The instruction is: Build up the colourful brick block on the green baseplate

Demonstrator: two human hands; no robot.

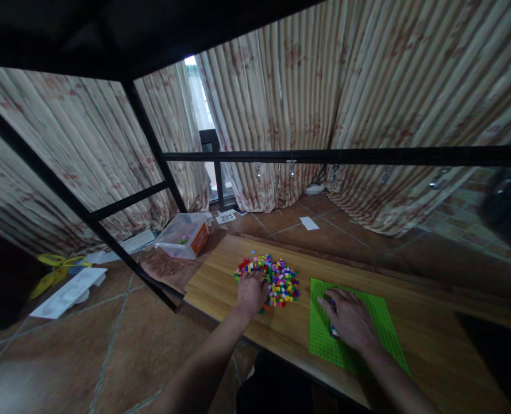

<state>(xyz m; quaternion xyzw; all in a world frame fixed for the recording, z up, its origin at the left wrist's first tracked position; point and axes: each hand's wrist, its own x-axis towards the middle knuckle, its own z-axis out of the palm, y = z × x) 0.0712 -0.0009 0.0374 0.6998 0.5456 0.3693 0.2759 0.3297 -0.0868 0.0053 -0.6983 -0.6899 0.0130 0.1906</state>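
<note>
My left hand [252, 290] rests on the near left side of a pile of small multicoloured toy bricks [281, 282]. Its fingers reach out over the bricks and look apart, with the tips partly lost among them. On a bright green studded baseplate [378, 322], my right hand [348, 313] curls over a small brick build [333, 331]. Dark and white parts of this build show beside the thumb and below the palm; the hand covers the rest.
Both lie on a long wooden table [221, 270]. A clear plastic box [181, 236] with an orange label sits beyond its left end. At the right is a dark flat object [492, 351]. Black metal bars [345, 156] cross behind the table, before patterned curtains [281, 103].
</note>
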